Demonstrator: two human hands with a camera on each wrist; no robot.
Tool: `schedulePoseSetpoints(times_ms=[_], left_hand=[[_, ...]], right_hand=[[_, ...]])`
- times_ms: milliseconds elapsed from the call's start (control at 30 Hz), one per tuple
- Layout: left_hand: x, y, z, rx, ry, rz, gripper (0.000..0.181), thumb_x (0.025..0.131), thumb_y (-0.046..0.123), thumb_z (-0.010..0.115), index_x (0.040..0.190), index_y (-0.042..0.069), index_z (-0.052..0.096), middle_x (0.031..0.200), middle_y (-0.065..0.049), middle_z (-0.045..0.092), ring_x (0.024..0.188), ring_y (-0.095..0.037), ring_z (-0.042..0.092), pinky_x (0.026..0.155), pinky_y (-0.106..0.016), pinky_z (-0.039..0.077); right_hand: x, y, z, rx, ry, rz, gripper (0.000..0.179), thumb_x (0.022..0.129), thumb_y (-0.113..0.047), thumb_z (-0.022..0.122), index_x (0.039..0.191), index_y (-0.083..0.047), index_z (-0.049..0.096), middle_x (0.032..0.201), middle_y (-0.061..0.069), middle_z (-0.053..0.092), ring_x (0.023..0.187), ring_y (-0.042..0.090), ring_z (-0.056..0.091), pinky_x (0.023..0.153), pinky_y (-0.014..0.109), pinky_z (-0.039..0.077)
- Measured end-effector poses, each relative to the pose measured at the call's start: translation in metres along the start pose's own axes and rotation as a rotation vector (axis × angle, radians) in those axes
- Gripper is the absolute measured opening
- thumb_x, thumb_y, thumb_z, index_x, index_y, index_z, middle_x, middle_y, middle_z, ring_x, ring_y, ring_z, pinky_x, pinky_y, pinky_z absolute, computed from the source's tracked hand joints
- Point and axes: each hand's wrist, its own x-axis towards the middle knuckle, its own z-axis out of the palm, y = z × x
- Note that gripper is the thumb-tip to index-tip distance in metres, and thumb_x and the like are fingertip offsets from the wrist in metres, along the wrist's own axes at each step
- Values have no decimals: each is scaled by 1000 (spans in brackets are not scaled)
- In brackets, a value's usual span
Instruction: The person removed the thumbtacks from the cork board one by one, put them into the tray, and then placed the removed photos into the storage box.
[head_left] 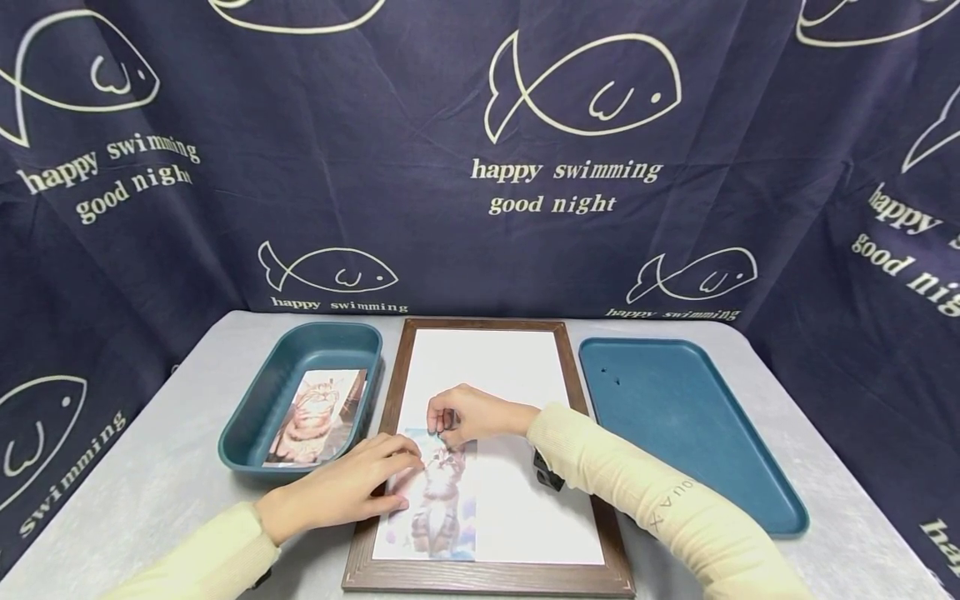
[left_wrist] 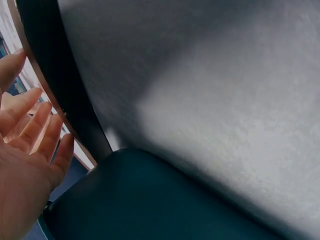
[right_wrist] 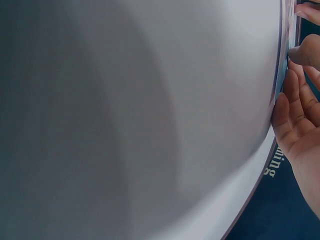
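Note:
A cat picture point(head_left: 438, 508) lies on the lower left of a white board point(head_left: 540, 500) in a brown frame. My left hand point(head_left: 345, 487) reaches over the frame's left side, fingers spread, and its fingertips touch the picture's left edge. In the left wrist view the same hand point(left_wrist: 30, 145) has its fingers extended. My right hand point(head_left: 476, 414), fingers bent, pinches at the picture's top edge with thumb and forefinger. Whether something small sits between those fingertips is hidden. The right wrist view catches this hand point(right_wrist: 302, 110) at its right border, along the picture's edge.
Left of the frame point(head_left: 397, 379) stands a deep teal bin point(head_left: 258, 396) with another cat picture point(head_left: 318, 417) inside. To the right lies a shallow teal tray point(head_left: 682, 417) bearing small dark bits point(head_left: 617, 382). A navy fish-print curtain point(head_left: 420, 208) hangs behind the grey table point(head_left: 176, 433).

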Motion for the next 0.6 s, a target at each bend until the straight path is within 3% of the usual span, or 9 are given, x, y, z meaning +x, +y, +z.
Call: schedulePoseSetpoints(times_ms=[433,600], left_hand=[[1,-2,-1,-36,-37,-26,34,81,30,68,110,15,58,114,5,52,105,-12,48,87,-37,42],[3,-1,-3,-38,-63,-42,34,80,30,68,109,15,58,113,5,52,104,-12,48,87,-38,42]], right_hand=[[2,3,1,18,7,-13,17,74,2,64,85,-9,59,80,2,60,72,4,51,65,14,45],[3,1,1,-3,-4,1,18,74,0,68,86,-10,59,80,-4,59,74,3,52,67,14,45]])
